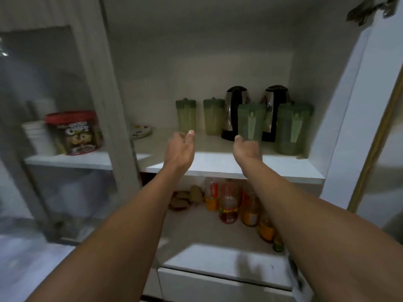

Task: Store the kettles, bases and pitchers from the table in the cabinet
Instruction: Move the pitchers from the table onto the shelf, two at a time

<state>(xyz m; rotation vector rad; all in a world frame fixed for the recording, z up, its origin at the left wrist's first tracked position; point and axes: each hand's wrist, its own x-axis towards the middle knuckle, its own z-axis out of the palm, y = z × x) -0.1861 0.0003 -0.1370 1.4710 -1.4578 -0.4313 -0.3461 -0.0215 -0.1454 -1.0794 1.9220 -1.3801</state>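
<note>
On the cabinet's middle shelf [229, 164] two steel-and-black kettles [236, 112] [275, 99] stand on black bases at the back. Two green pitchers [186, 115] [213, 116] stand to their left, and a larger one [293, 127] stands at the right. My right hand [247, 149] grips the bottom of another green pitcher [250, 120], held upright in front of the kettles just above the shelf. My left hand [181, 149] hovers over the shelf's front left part, fingers loosely curled, holding nothing.
A stack of plates [141, 131] lies at the shelf's left. Behind the glass door on the left are a red-lidded snack tub [75, 132] and white containers [36, 136]. Bottles [229, 203] crowd the lower shelf. The open cabinet door [357, 127] stands at the right.
</note>
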